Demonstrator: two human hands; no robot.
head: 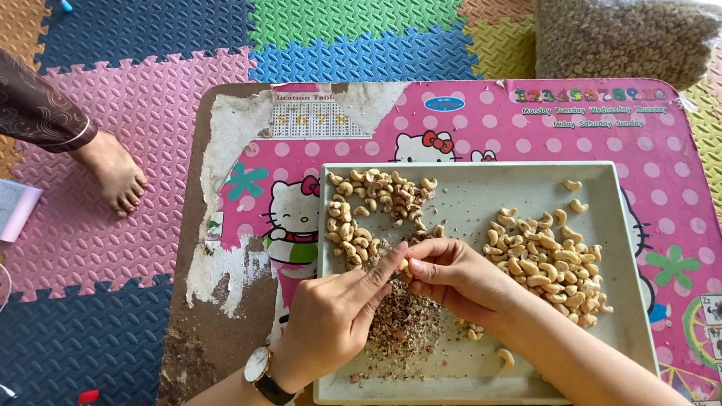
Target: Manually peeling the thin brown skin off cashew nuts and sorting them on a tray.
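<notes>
left hand [333,312] | right hand [451,276] | both grips pinch cashew [406,267] | above tray [472,183]

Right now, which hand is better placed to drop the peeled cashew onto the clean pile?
Probably the right hand. It pinches the cashew and lies next to the pale peeled pile on the tray's right side. The left hand is nearer the unpeeled pile.
</notes>
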